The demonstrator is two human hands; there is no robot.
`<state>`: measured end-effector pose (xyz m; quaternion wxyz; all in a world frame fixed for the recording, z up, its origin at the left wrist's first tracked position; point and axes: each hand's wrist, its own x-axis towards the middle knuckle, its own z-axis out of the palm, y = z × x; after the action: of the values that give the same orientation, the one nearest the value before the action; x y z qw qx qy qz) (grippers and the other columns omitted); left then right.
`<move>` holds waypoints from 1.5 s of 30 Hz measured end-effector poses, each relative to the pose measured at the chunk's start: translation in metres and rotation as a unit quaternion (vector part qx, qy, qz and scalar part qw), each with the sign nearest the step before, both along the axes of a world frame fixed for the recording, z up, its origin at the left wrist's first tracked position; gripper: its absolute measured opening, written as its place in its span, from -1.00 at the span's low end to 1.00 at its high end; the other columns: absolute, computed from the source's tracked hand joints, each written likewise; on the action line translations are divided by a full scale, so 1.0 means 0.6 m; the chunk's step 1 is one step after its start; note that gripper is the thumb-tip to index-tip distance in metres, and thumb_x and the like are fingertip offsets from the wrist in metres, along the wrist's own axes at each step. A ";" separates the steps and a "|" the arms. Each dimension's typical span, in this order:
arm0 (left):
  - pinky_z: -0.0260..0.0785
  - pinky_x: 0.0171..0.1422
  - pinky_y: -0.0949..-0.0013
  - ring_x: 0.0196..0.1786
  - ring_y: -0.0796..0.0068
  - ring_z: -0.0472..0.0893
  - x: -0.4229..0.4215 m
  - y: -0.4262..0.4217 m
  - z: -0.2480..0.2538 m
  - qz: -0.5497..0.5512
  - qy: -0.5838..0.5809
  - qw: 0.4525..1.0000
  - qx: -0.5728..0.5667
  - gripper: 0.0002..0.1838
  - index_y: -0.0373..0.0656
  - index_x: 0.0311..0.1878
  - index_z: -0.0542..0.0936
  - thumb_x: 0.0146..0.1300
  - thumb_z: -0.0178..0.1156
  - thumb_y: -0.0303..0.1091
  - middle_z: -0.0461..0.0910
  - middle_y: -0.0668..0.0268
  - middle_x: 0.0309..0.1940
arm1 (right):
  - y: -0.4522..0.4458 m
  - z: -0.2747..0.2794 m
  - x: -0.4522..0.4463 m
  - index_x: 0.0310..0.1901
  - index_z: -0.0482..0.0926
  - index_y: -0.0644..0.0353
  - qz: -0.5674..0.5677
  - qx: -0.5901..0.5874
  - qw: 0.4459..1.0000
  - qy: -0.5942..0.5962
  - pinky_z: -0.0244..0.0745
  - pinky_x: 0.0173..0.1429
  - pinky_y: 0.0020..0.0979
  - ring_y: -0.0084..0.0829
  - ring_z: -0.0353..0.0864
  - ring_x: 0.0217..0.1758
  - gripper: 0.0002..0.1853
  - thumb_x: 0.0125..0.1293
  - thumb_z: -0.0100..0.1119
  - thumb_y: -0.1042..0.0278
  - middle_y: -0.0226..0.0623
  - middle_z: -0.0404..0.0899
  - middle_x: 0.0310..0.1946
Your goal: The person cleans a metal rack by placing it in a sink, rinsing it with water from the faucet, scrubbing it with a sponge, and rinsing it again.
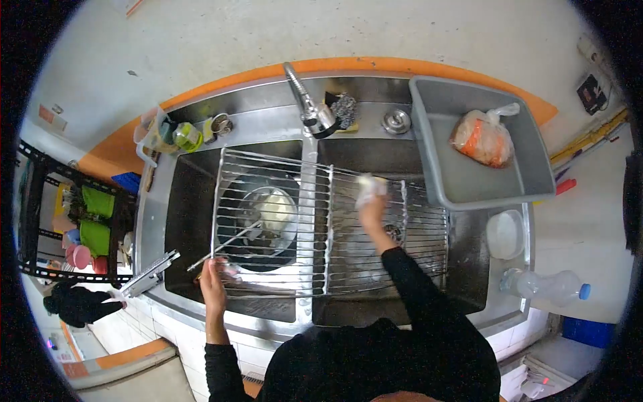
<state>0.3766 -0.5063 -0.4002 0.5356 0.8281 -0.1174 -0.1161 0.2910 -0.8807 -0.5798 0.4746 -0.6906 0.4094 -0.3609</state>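
Two sinks (182, 208) sit beneath my wire rack (329, 228); I've the left hand (213, 287) pinching its near left corner, the right hand (372, 211) clutching a pale scrubber (368, 189) at its right half.

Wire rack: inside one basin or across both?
Across both: the wire rack crosses the divider, bars over left basin and right basin. Whether it touches the divider, can't tell.
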 end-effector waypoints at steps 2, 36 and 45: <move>0.43 -0.55 0.47 -0.62 0.54 0.48 -0.008 -0.013 0.019 -0.005 0.025 1.000 -0.011 -0.60 -0.22 -0.22 0.39 0.40 -0.29 -0.07 0.47 0.29 -0.60 | 0.075 0.089 0.020 -0.14 0.49 0.20 0.116 -0.138 0.984 -0.002 0.29 0.03 -0.16 -0.15 0.37 -0.03 -0.75 0.13 -0.07 0.57 -0.09 0.43 -0.19; 0.31 -0.69 0.56 -0.67 0.56 0.45 -0.015 -0.025 0.030 0.036 0.039 0.999 -0.005 -0.59 -0.20 -0.24 0.40 0.39 -0.28 -0.04 0.47 0.30 -0.59 | -0.403 -0.528 -0.313 -0.09 0.47 0.23 0.076 -0.054 0.982 0.162 0.33 0.03 -0.21 -0.13 0.47 -0.06 -0.72 0.14 0.01 0.40 -0.01 0.50 -0.17; 0.33 -0.68 0.55 -0.68 0.60 0.43 -0.016 -0.023 0.031 0.024 0.023 0.999 -0.001 -0.61 -0.19 -0.22 0.41 0.40 -0.29 -0.08 0.46 0.32 -0.57 | -0.092 -0.077 -0.345 0.13 0.29 0.28 0.078 0.094 0.893 0.433 0.38 -0.02 -0.16 0.02 0.43 0.02 -0.51 0.17 0.04 0.29 0.06 0.40 0.01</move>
<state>0.3668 -0.5201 -0.3817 0.5418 0.8272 -0.0856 -0.1223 0.0839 -0.9360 -0.6259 0.3394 -0.7605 0.5510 0.0528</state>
